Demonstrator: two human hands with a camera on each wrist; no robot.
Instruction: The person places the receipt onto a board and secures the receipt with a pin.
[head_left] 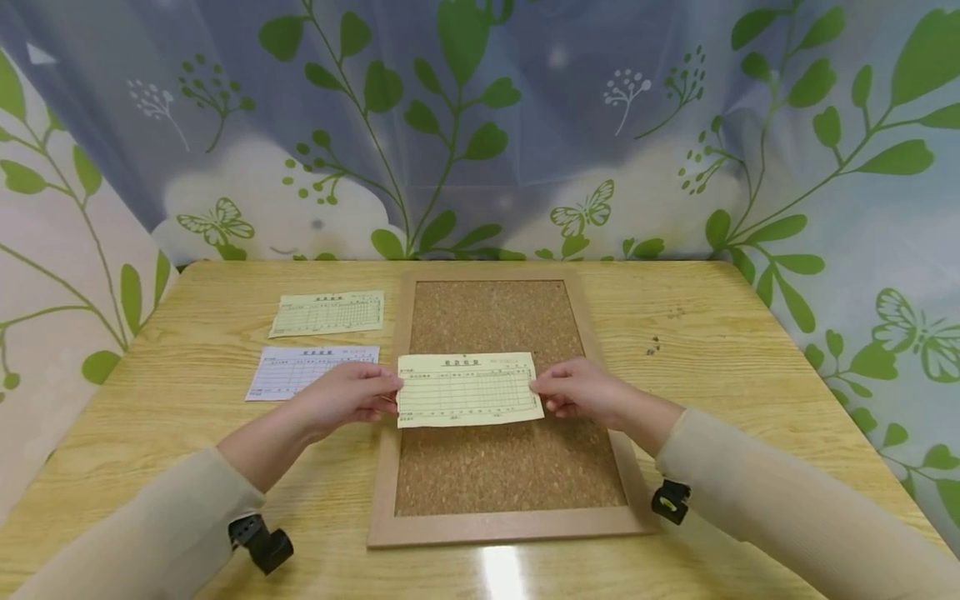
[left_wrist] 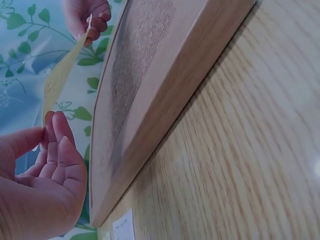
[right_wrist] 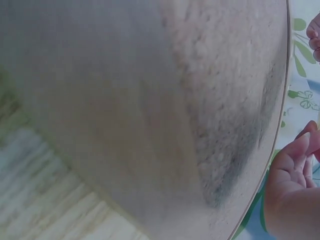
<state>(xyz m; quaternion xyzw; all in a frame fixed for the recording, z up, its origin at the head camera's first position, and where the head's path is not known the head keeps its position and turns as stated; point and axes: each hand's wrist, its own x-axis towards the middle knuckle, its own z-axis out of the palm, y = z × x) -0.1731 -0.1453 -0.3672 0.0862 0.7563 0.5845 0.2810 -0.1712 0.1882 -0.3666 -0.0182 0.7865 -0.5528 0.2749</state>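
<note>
While fingers [head_left: 384,385] pinch both ends, the yellow slip [head_left: 467,392] runs left to right — crosswise over the corkboard [head_left: 510,479]. Its heading [head_left: 461,362] edge points away.

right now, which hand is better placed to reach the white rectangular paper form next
Probably the left hand: it's nearer the white form than the right hand, though both pinch one yellow rectangular paper form.

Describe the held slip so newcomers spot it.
Find the cork board on the wooden table. Above it, the left hand and right hand hold a yellow slip by its short ends. Unlike the other yellow slip and the whitish slip, it's off the table.
</note>
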